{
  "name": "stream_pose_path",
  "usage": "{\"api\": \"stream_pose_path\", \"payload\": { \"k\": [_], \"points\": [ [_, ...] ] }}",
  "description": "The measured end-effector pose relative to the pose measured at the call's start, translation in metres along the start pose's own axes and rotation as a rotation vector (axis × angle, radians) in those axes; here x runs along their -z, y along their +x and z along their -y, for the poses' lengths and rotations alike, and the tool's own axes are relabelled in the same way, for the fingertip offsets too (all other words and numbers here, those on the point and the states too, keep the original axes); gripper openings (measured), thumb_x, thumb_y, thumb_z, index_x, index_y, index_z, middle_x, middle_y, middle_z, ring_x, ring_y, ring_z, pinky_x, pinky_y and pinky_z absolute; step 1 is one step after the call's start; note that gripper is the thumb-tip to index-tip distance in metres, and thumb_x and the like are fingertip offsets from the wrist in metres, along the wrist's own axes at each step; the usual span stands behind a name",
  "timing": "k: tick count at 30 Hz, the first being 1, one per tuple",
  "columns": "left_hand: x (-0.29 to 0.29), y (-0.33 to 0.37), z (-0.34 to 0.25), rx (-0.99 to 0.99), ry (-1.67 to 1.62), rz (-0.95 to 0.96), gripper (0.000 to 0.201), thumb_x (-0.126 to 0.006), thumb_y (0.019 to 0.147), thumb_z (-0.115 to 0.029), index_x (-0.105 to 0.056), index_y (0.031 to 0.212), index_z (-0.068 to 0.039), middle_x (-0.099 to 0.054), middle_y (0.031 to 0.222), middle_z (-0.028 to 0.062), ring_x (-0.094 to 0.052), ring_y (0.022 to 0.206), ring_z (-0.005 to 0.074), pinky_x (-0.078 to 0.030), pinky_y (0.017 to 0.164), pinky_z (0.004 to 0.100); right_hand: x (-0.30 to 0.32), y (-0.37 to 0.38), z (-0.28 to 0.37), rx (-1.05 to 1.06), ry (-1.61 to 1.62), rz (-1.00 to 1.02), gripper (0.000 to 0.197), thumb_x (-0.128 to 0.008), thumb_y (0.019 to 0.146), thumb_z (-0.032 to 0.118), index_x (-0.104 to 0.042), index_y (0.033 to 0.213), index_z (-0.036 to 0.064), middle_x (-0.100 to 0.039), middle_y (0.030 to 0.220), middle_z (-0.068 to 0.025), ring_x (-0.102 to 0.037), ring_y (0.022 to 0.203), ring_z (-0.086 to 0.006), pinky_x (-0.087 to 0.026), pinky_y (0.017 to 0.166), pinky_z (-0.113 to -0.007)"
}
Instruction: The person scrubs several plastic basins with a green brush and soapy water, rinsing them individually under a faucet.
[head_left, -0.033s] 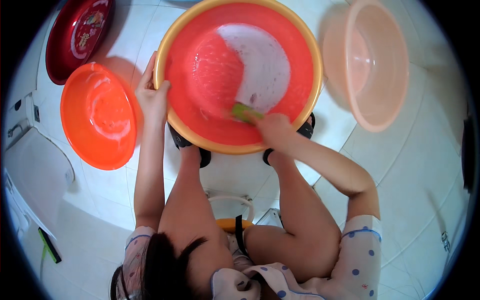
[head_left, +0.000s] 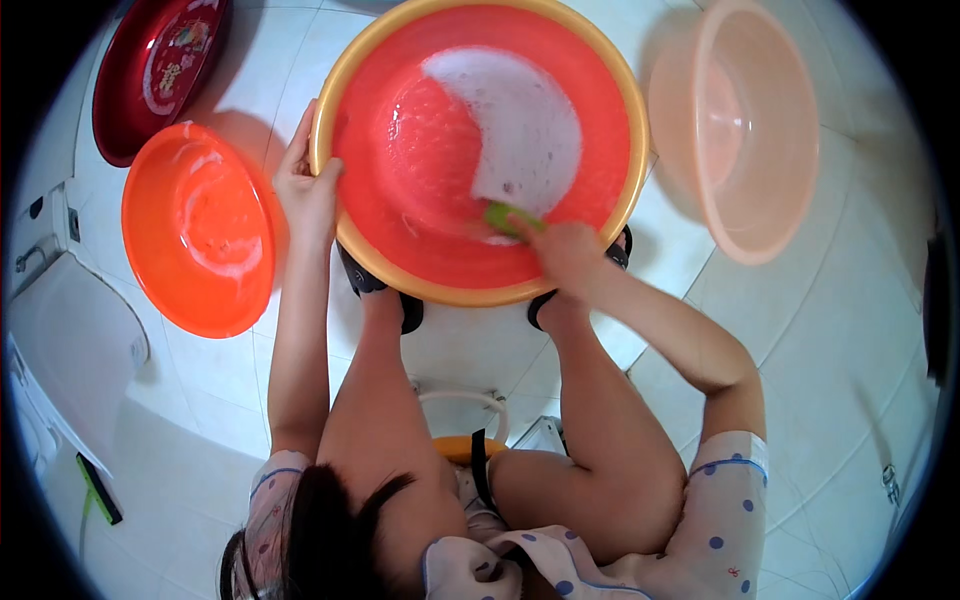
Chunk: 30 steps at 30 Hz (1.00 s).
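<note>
A large red basin (head_left: 350, 120) with a gold rim is in front of me, holding water and a crescent of white foam (head_left: 530, 120). My left hand (head_left: 308, 185) grips its left rim, thumb over the top and fingers along the outside. Inside the near right part of the basin, my right hand (head_left: 572, 258) is closed around a green scrubbing brush (head_left: 512, 220). Motion blurs the brush, and its underside is hidden. It lies at the near edge of the foam, against the basin's inner side.
An orange basin (head_left: 145, 240) with suds stands at the left, below a dark red basin (head_left: 115, 110). To the right is a pale pink basin (head_left: 790, 150). A green-and-black squeegee (head_left: 98, 490) lies at the lower left. Black slippers (head_left: 412, 313) are on my feet beside the red basin.
My right hand and the green brush have moved slightly to the right and up inside the basin. The foam has shifted a little. My left hand stays on the rim.
</note>
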<state>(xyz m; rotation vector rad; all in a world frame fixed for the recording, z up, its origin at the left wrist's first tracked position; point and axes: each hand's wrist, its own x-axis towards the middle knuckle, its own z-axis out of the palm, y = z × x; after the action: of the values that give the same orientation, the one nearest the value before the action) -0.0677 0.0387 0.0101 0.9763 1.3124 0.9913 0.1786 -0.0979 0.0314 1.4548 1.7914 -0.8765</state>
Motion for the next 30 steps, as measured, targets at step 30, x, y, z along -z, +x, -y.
{"api": "stream_pose_path", "payload": {
  "k": [30],
  "points": [
    [-0.023, 0.001, 0.018, 0.059, -0.084, 0.028, 0.064, -0.043, 0.066, 0.017, -0.043, 0.127, -0.001, -0.054, 0.117, 0.0088, -0.055, 0.098, 0.0106, -0.045, 0.075, 0.0182, 0.066, 0.1, -0.026, -0.278, 0.331, -0.426, 0.058, -0.031, 0.087, 0.013, -0.01, 0.139, 0.027, -0.062, 0.087, -0.0189, -0.062, 0.072, -0.0342, -0.049, 0.06, -0.045]
  ]
}}
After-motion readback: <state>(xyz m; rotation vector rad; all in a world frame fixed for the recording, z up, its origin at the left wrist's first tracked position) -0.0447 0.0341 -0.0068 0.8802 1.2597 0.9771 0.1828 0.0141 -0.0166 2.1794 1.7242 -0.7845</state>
